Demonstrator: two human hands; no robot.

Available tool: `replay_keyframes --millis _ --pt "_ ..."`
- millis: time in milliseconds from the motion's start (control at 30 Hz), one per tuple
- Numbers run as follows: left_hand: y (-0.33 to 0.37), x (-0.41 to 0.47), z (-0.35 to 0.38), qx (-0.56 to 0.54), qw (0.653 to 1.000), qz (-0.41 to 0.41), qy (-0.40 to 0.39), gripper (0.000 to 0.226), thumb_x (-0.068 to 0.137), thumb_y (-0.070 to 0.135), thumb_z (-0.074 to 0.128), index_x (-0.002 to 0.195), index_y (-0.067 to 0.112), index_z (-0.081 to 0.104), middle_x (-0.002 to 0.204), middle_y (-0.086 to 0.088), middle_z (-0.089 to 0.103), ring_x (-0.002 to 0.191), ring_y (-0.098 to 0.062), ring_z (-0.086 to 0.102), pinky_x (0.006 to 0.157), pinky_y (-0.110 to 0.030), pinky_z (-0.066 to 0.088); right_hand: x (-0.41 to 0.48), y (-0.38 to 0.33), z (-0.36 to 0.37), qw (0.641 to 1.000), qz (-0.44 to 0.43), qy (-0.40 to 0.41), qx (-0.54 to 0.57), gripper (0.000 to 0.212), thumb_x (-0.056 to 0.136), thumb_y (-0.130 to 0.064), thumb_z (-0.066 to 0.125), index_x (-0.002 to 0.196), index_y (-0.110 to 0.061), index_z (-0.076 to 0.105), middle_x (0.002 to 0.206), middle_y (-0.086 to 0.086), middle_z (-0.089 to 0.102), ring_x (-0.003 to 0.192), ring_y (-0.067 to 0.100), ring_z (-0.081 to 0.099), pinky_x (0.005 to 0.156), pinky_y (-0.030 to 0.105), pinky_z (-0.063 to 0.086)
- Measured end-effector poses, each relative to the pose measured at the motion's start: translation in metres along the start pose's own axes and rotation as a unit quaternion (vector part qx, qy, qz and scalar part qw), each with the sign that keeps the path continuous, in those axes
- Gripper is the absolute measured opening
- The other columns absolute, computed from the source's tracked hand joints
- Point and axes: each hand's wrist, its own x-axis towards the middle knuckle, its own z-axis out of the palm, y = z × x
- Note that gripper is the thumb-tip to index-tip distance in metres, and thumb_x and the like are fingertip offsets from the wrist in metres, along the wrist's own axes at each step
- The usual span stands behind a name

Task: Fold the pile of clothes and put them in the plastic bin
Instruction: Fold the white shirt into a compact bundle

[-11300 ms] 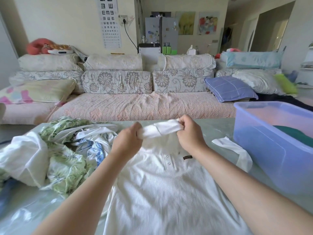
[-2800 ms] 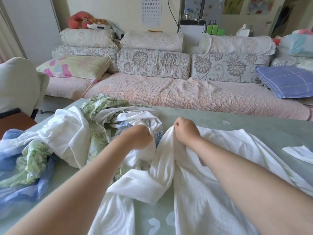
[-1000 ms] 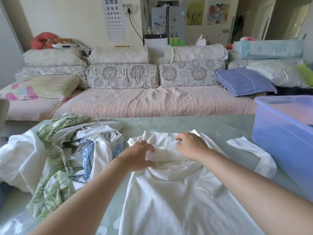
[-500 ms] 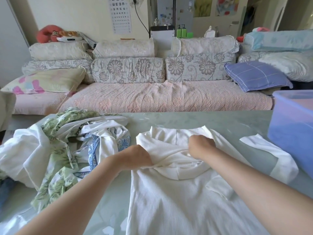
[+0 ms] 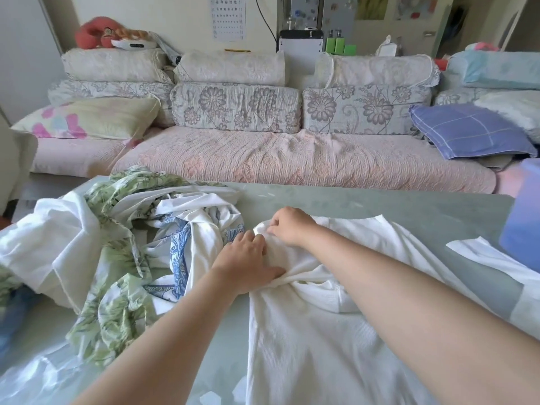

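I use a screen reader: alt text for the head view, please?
The left hand presses the bunched top of a white shirt on a green table while the right hand pinches the fabric beside it. A pile of unfolded clothes lies to the left, a blue plastic bin at the right edge.

A plain white ribbed shirt (image 5: 306,346) on a pale grey-green table (image 5: 380,203), a green leaf-print garment (image 5: 117,311) and a blue-and-white patterned garment (image 5: 178,252) at left, a translucent violet-blue plastic bin (image 5: 523,229) at the right edge, and behind, a pink sofa seat (image 5: 292,159), grey floral cushions (image 5: 236,108) and a purple checked pillow (image 5: 470,133).
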Motion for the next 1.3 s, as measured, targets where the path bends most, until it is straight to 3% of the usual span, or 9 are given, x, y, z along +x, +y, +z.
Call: replay_keyframes --millis 233,400,567,667,767,867,1100,1233,1300 --pt "-0.009 0.001 0.005 0.021 0.991 0.108 0.074 0.077 0.081 0.060 0.052 0.143 0.026 0.025 0.149 0.003 0.021 0.140 -0.019 0.020 0.114 -0.035 0.025 0.008 0.014 -0.011 0.996 0.010 0.086 0.005 0.004 0.091 -0.029 0.065 0.090 -0.029 0.069 0.104 -0.005 0.069 0.102 0.021 0.063 0.085 0.030 0.046" --pt "0.013 0.013 0.002 -0.032 0.994 0.095 -0.049 0.058 0.091 0.039 0.038 0.147 0.030 0.025 0.158 0.007 0.020 0.148 -0.016 0.011 0.117 -0.041 0.022 -0.032 0.043 -0.041 0.996 -0.005 0.082 0.023 0.014 0.088 -0.019 0.058 0.090 -0.029 0.067 0.099 -0.008 0.067 0.095 0.017 0.063 0.085 0.031 0.051" --pt "0.036 0.029 -0.006 0.027 0.981 -0.003 -0.192 0.063 0.098 0.036 0.026 0.156 0.018 0.007 0.164 -0.005 -0.005 0.150 -0.031 -0.006 0.118 -0.055 0.003 -0.101 0.077 -0.063 0.999 0.042 -0.007 -0.015 0.018 0.077 -0.041 0.069 0.093 -0.032 0.068 0.096 -0.016 0.063 0.091 0.009 0.061 0.085 0.030 0.051" --pt "0.059 0.037 -0.009 0.062 0.991 -0.028 -0.118 0.057 0.093 0.027 0.028 0.148 0.010 0.033 0.154 -0.014 0.028 0.141 -0.035 0.025 0.114 -0.050 0.018 -0.128 0.107 -0.066 0.988 0.070 -0.024 -0.134 0.036 0.076 -0.046 0.069 0.110 -0.036 0.063 0.111 -0.015 0.053 0.105 0.012 0.056 0.090 0.031 0.047" --pt "0.082 0.035 -0.003 -0.007 0.997 0.073 0.023 0.038 0.093 0.024 0.037 0.127 0.017 0.054 0.134 -0.005 0.047 0.126 -0.026 0.042 0.105 -0.038 0.033 -0.133 0.129 -0.071 0.988 0.115 -0.007 -0.104 0.041 0.081 -0.045 0.069 0.117 -0.027 0.063 0.123 -0.007 0.060 0.114 0.018 0.058 0.093 0.032 0.048" --pt "0.095 0.030 0.004 -0.053 0.984 0.156 0.068 0.024 0.096 0.029 0.043 0.115 0.021 0.057 0.121 0.002 0.050 0.119 -0.020 0.044 0.093 -0.032 0.039 -0.131 0.140 -0.078 0.984 0.141 -0.008 -0.107 0.016 0.078 -0.035 0.065 0.073 -0.020 0.063 0.078 -0.002 0.063 0.080 0.021 0.062 0.068 0.030 0.047" --pt "0.083 0.020 0.017 -0.012 0.984 0.172 -0.040 0.054 0.095 0.056 0.042 0.146 0.037 0.033 0.144 0.009 0.035 0.135 -0.017 0.031 0.112 -0.035 0.027 -0.118 0.141 -0.091 0.960 0.207 0.009 0.187 0.010 0.078 -0.018 0.064 0.078 -0.009 0.062 0.076 0.006 0.057 0.070 0.020 0.053 0.062 0.029 0.039" --pt "0.084 0.015 0.012 0.025 0.982 0.170 -0.083 0.067 0.095 0.060 0.039 0.153 0.043 0.010 0.158 0.008 0.015 0.147 -0.020 0.012 0.118 -0.038 0.013 -0.119 0.143 -0.096 0.918 0.220 -0.066 0.324 0.013 0.078 -0.011 0.066 0.091 -0.012 0.070 0.092 0.010 0.074 0.086 0.028 0.070 0.079 0.037 0.055" --pt "0.086 0.017 0.011 0.035 0.982 0.143 -0.120 0.075 0.093 0.067 0.037 0.154 0.042 0.001 0.163 0.005 0.003 0.150 -0.019 -0.001 0.120 -0.039 0.003 -0.116 0.146 -0.096 0.933 0.176 -0.039 0.313 0.020 0.083 -0.004 0.065 0.096 -0.019 0.069 0.091 0.003 0.069 0.088 0.021 0.066 0.083 0.031 0.052"
